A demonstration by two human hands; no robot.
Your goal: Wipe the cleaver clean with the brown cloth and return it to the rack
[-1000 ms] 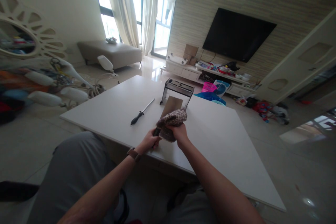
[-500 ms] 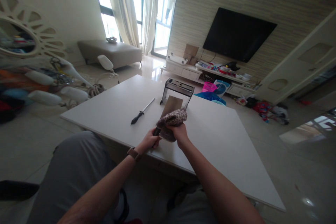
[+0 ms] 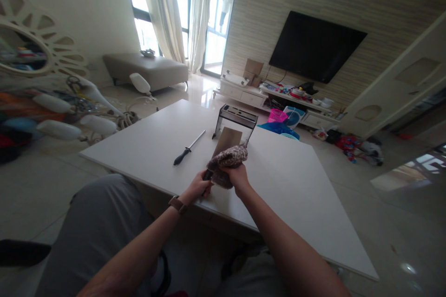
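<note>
My left hand [image 3: 202, 185] is closed around the dark handle of a cleaver [image 3: 228, 136], whose broad flat blade points away from me above the table. A brown and white speckled cloth [image 3: 234, 155] is bunched in my right hand [image 3: 237, 177] and lies against the blade near the handle, covering part of it. To the left, a honing steel [image 3: 188, 149] with a black handle rests on the white table [image 3: 289, 185]. Just beyond the blade stands a knife block [image 3: 239, 115] with slots in its dark top and clear sides.
Behind the table, a pink basket [image 3: 278, 115] and a blue bag [image 3: 277, 128] sit near the low TV cabinet [image 3: 244, 94]. A white lamp with several shades [image 3: 99, 124] stands at the left table edge. A grey bench [image 3: 149, 72] is by the window.
Almost nothing differs. The cloth and my right hand have shifted very slightly on the blade; the cleaver stays in my left hand.
</note>
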